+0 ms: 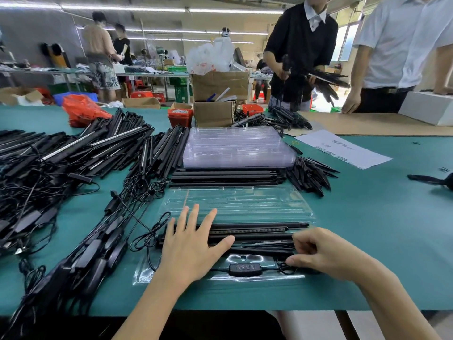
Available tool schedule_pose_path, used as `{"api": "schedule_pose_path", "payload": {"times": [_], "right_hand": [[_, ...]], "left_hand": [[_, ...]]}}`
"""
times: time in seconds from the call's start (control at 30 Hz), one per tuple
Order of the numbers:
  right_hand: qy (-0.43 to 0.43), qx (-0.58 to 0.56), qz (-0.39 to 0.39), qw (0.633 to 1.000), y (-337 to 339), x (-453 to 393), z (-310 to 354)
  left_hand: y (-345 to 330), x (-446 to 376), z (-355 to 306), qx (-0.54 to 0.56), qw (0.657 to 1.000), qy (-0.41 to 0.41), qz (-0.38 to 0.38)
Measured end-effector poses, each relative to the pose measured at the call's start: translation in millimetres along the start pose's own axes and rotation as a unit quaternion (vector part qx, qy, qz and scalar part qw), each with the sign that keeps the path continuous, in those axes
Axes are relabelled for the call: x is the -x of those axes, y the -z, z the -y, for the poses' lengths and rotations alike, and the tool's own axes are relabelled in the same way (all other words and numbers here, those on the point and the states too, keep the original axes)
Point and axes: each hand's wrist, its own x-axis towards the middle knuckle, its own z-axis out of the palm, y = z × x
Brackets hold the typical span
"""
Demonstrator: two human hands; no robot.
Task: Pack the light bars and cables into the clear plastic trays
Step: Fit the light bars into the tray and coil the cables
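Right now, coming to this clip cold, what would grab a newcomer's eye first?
Probably the two bare hands at the near edge: the left hand lies flat with spread fingers on black light bars in an open clear tray, while the right hand pinches a thin cable beside the inline controller. Next, the big tangle of bars and cables on the left of the green table, and the stack of empty trays behind.
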Motion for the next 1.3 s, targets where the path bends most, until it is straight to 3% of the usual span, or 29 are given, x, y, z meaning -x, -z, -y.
{"api": "schedule_pose_path", "payload": {"times": [0.27, 0.4, 0.57, 0.7, 0.8, 1.0, 1.3], "right_hand": [[-0.025, -0.001, -0.067, 0.997, -2.0, 7.4, 2.6], [-0.029, -0.033, -0.039, 0.998, -2.5, 6.1, -0.5], [-0.023, -0.033, 0.004, 0.999, 3.0, 0.1, 3.1], [0.004, -0.032, 0.023, 0.999, 9.0, 2.1, 3.8], [-0.018, -0.1, 0.001, 0.995, 12.1, 6.7, 0.1], [-0.059, -0.091, -0.032, 0.994, 11.5, 6.3, -2.4], [-0.074, -0.067, 0.013, 0.995, 17.7, 2.7, 2.8]], "left_hand": [[3.5, -0.2, -1.1, -0.003, 1.0, -0.007, 0.006], [6.8, 0.7, -6.9, -0.004, 0.997, -0.067, -0.029], [10.3, -2.2, -45.2, 0.138, 0.981, -0.132, 0.018], [-2.3, -4.3, -77.6, 0.075, 0.987, -0.129, 0.055], [-13.1, -3.0, -82.0, 0.023, 0.99, -0.128, 0.048], [-18.0, -1.1, -80.2, 0.018, 0.991, -0.133, 0.027], [-18.5, 1.4, -80.6, 0.035, 0.99, -0.135, 0.024]]}}
